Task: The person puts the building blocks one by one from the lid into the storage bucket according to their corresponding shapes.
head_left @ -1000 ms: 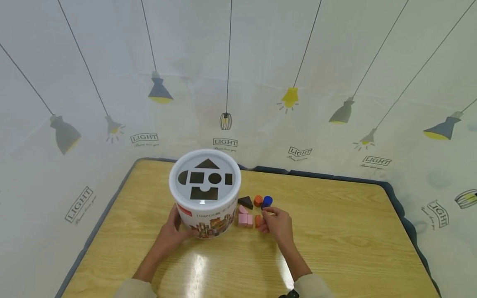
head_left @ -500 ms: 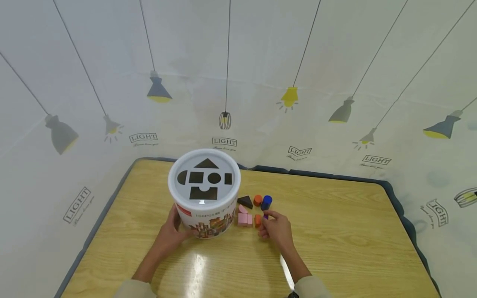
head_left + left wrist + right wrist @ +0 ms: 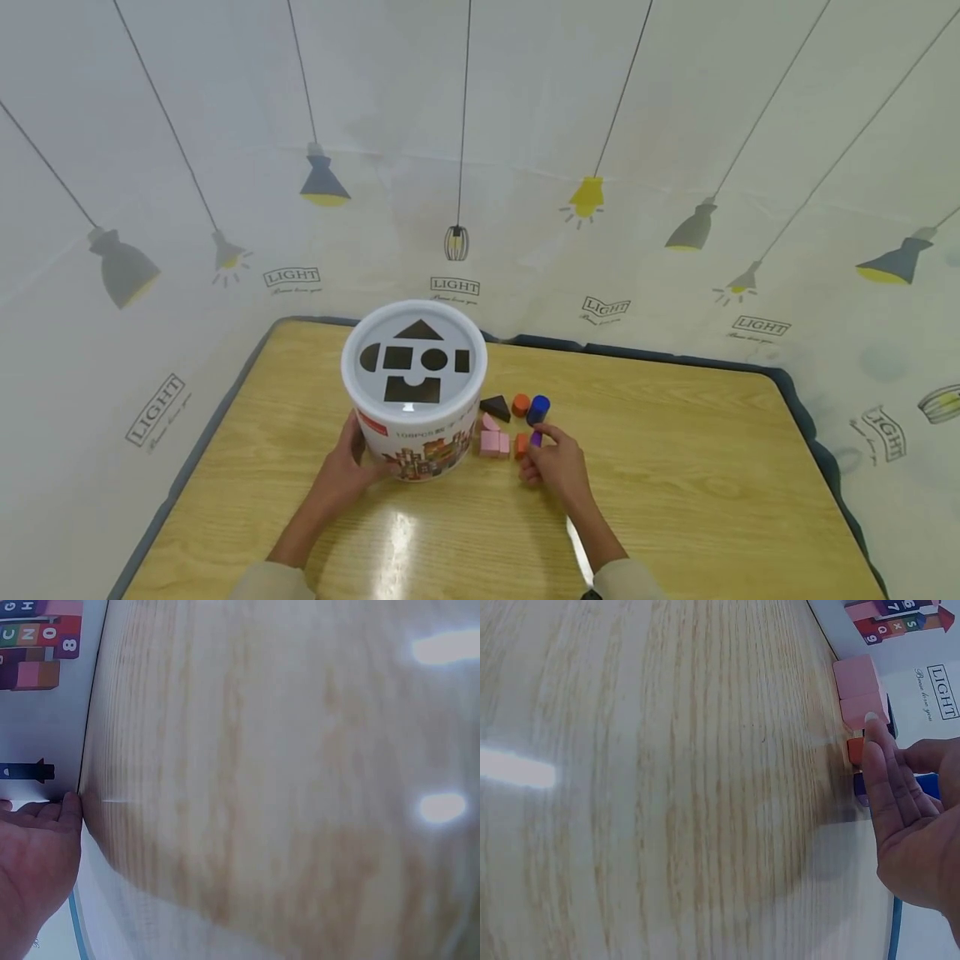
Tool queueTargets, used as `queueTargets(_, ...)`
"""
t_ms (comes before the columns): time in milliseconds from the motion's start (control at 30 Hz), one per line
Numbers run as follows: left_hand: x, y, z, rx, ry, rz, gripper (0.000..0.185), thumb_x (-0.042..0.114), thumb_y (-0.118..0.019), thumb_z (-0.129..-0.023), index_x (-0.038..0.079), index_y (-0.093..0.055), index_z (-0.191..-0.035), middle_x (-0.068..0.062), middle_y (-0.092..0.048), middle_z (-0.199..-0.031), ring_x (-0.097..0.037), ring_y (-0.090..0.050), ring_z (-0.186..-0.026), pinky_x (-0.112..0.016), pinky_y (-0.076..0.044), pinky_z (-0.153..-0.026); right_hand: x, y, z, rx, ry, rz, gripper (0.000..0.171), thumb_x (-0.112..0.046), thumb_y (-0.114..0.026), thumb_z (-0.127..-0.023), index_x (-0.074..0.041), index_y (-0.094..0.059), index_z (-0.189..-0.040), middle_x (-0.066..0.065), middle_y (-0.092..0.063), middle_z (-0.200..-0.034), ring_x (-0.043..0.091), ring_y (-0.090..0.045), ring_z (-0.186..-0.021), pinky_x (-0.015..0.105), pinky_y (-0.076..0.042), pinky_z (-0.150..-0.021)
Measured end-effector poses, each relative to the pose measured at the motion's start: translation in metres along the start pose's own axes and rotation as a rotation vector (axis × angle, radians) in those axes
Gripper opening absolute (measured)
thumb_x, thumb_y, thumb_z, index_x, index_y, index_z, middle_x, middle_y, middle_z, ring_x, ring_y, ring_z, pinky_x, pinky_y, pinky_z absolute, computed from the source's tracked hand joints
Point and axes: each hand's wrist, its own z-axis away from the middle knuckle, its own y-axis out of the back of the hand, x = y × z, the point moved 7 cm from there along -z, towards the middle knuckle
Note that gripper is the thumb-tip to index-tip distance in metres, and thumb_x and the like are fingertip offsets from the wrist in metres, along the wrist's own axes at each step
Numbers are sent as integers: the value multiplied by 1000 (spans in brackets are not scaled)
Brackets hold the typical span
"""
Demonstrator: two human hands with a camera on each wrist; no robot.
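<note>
gripping the white bucket (image 3: 416, 429) on the table (image 3: 712, 483), a little left of the frame's middle, with the left hand (image 3: 350, 467). pinching a purple block (image 3: 536, 438) right of the bucket, low in the frame, with the right hand (image 3: 558, 463), just beside an orange block (image 3: 521, 446), below a blue cylinder (image 3: 538, 409) and near pink blocks (image 3: 492, 443).

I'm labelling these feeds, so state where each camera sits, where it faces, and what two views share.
Head: worn on the head, facing forward and down at the bucket, pink blocks and table; shows left hand, right hand and forearms.
Left wrist: on that wrist, facing the table, with the bucket at the left edge; shows the left hand.
Right wrist: on that wrist, facing the table, with pink blocks toward the right; shows the right hand.
Shared: head and right wrist both show the pink blocks.
</note>
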Motion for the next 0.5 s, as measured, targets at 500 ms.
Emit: queueTargets(500,0,0,0,4,8,-5,118,38,-86,-70,38,-5,-155,-7,-19,-162,-28,-19,-148,-41,-22,-121,10,-2,-2,-40,-9,11,52,1,-55,-89,1,-46,-140,13,-69,-67,19,-67,-53,31,-59,-49)
